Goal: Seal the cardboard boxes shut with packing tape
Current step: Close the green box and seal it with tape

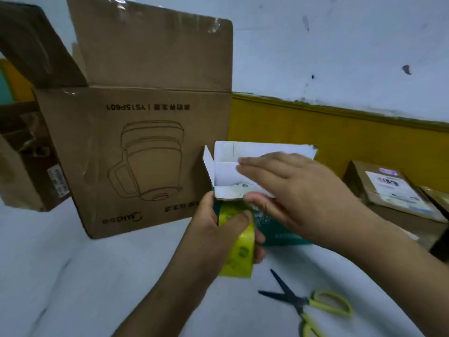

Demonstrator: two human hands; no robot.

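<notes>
The left hand (213, 227) grips the yellow tape roll (240, 251) against the front of the small green box (284, 235). The right hand (298, 188) lies flat, fingers straight, over the box's white flaps (226, 171), which are not yet folded shut. Behind, the large cardboard box (136, 154) also has its top flaps up, so sealing looks barely begun, with the scissors (303, 305) lying nearby for the cut.

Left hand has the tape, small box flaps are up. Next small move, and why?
Probably press the white flaps down flat with the right hand, which lies open over them: the small box stands unclosed, so no seam exists to tape. The left hand holds the tape roll ready beside it.
</notes>
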